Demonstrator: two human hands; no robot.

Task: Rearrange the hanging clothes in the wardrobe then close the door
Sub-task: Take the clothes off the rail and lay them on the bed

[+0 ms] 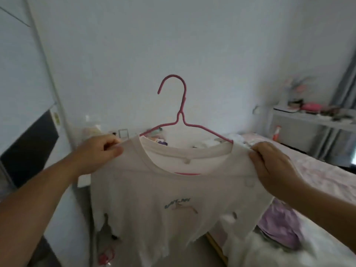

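Cream T-shirt with a small blue chest print and ragged, torn hem hung on a pink wire hanger, held up in mid-air before the white wall; left hand and right hand each pinched one shoulder, with a bed at the right

The thin wire hanger is pink; the cotton T-shirt on it is cream with a small blue-and-pink print; the crumpled cloth is lilac.
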